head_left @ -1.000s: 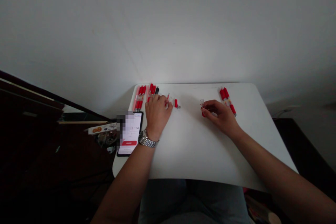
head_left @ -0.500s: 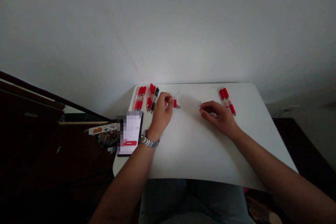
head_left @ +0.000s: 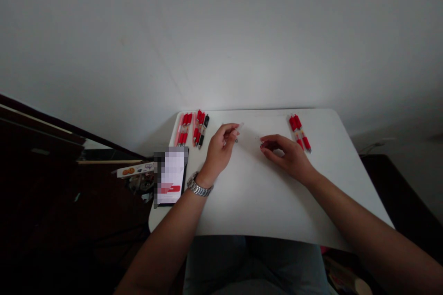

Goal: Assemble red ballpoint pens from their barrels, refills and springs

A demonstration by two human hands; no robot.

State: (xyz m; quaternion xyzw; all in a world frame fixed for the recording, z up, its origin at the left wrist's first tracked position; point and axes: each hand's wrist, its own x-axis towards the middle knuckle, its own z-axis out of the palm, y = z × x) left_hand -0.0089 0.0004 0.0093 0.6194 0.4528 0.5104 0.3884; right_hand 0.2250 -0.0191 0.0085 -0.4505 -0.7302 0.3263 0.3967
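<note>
My left hand (head_left: 222, 145), with a metal watch on its wrist, is closed in a pinch over the middle of the table. From its fingertips sticks out a pale, see-through pen tube (head_left: 241, 126). Just under those fingers lies a small metal pen part (head_left: 236, 140), partly hidden. To the right, my right hand (head_left: 285, 152) pinches a small clear pen piece (head_left: 258, 138) with a bit of red at the fingertips; its exact shape is hard to make out. The two hands are apart, with their fingertips facing each other.
Several red pens (head_left: 185, 130) and a black pen (head_left: 204, 132) lie at the table's back left, with pink strips beside them. Two red pens (head_left: 300, 132) lie at the right. A phone (head_left: 171, 177) rests on the left edge of the white table (head_left: 256, 203); a wall stands behind.
My left hand has moved right with the clear tube, and the red grip near it is now out of sight. My right hand has shifted slightly left, its clear piece turned.
</note>
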